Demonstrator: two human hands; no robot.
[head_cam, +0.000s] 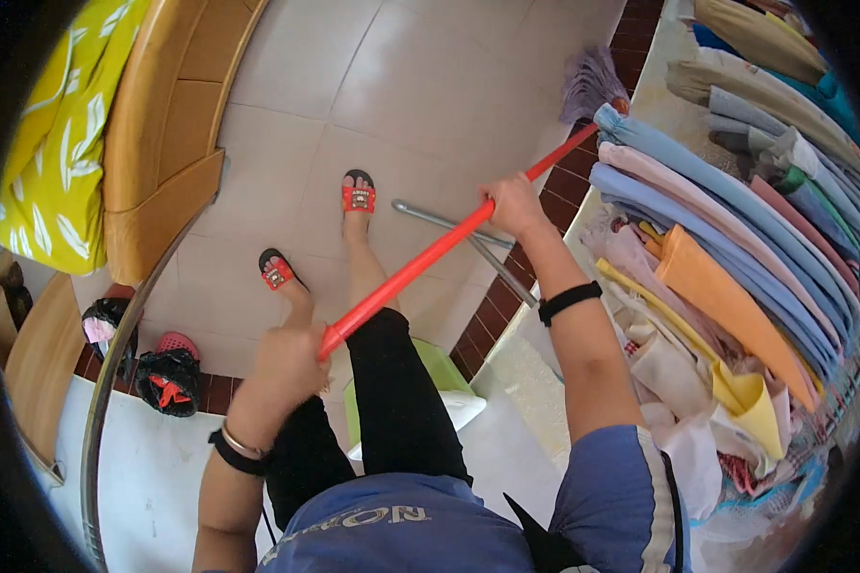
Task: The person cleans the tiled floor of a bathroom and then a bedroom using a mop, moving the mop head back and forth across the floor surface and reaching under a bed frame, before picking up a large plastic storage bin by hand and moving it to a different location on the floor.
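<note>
A mop with a red handle (pixel 416 268) slants across the view from lower left to upper right. My left hand (pixel 279 365) grips the lower-left end of the handle. Further up the same handle, my right hand (pixel 514 206) is closed around it. The mop's purple-grey strand head (pixel 589 84) rests on the tiled floor (pixel 416 93) against the dark red baseboard tiles. Part of the handle's far end passes by the sleeve of a hanging light-blue garment (pixel 638 136).
Folded and hanging clothes (pixel 731 272) crowd the right side. Metal rack legs (pixel 502 268) stand near my right hand. A wooden bed frame (pixel 143 143) with yellow-green bedding (pixel 64 143) is at left. Black plastic bags (pixel 168 387) lie lower left; a green-and-white stool (pixel 437 369) stands behind my legs.
</note>
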